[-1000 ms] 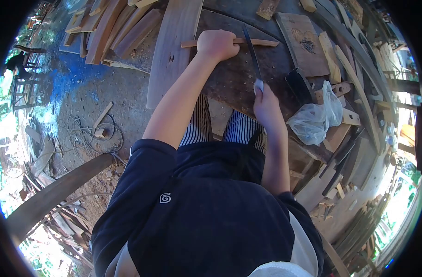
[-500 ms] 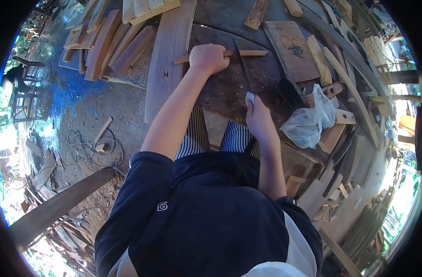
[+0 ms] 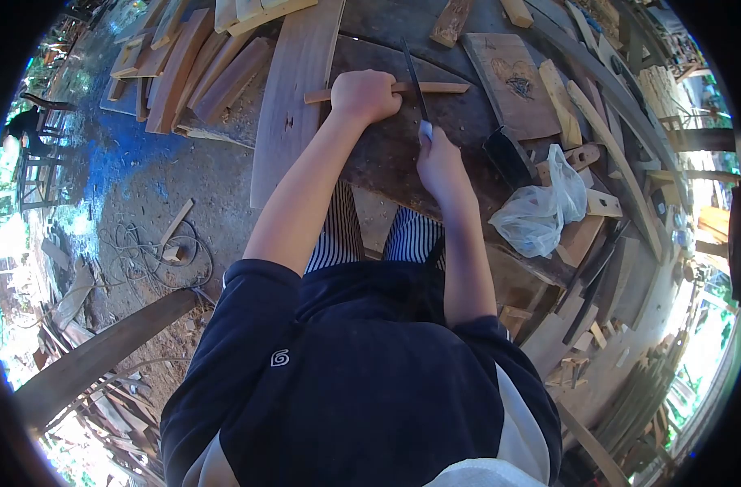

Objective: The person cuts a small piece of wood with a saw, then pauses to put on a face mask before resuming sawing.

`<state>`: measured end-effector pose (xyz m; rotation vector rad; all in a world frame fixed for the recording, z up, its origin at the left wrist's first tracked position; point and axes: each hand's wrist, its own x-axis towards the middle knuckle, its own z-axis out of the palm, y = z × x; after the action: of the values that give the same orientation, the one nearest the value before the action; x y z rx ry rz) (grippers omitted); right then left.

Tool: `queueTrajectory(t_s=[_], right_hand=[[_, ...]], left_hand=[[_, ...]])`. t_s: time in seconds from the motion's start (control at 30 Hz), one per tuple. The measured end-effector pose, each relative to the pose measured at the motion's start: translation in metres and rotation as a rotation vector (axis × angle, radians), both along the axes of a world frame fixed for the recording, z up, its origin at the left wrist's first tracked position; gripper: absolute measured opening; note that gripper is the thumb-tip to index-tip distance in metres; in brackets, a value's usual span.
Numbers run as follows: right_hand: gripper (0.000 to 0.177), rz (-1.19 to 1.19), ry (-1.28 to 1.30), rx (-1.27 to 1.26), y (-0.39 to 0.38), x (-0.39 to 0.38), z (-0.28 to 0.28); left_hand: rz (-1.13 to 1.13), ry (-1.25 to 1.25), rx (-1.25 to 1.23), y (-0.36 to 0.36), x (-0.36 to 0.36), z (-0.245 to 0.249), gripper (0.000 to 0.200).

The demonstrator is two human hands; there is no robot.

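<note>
My left hand (image 3: pixel 365 96) is closed around a slim wooden stick (image 3: pixel 439 88), pressing it to the dark work surface (image 3: pixel 370 166). Both ends of the stick poke out beyond the fist. In my right hand (image 3: pixel 443 162) is the pale handle of a long, narrow dark-bladed tool (image 3: pixel 414 79). Its blade crosses the stick just right of my left hand, pointing away from me. Whether it is a saw or a file, I cannot make out. A wide plank (image 3: pixel 293 97) lies under the stick's left end.
At right lie a black block-like object (image 3: pixel 506 158), a clear plastic bag (image 3: pixel 541 213) and a board with a heart-shaped marking and small dark bits (image 3: pixel 512 85). Wood pieces (image 3: pixel 180 69) are stacked at upper left. Cord (image 3: pixel 159 256) coils on the floor.
My right hand has pushed the dark-bladed tool forward and slightly left, so more of the blade reaches past the stick. My left hand keeps its hold.
</note>
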<state>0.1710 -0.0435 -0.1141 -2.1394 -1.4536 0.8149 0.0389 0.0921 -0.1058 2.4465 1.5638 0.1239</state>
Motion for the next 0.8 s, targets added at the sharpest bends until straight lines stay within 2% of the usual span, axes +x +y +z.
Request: queueTrajectory(t_s=[0.17, 0.47, 0.7, 0.8], right_hand=[[0.032, -0.027, 0.053, -0.051, -0.040, -0.001, 0.008], [0.032, 0.001, -0.031, 0.024, 0.041, -0.001, -0.002], [0.027, -0.002, 0.093, 0.053, -0.042, 0.003, -0.007], [0.026, -0.036, 0.104, 0.006, -0.048, 0.000, 0.000]], left_hand=[[-0.004, -0.019, -0.006, 0.000, -0.003, -0.002, 0.028], [-0.015, 0.006, 0.018, 0.001, -0.001, 0.000, 0.028], [-0.003, 0.004, 0.017, -0.001, -0.001, 0.001, 0.028], [0.001, -0.005, -0.004, 0.000, -0.001, 0.000, 0.029]])
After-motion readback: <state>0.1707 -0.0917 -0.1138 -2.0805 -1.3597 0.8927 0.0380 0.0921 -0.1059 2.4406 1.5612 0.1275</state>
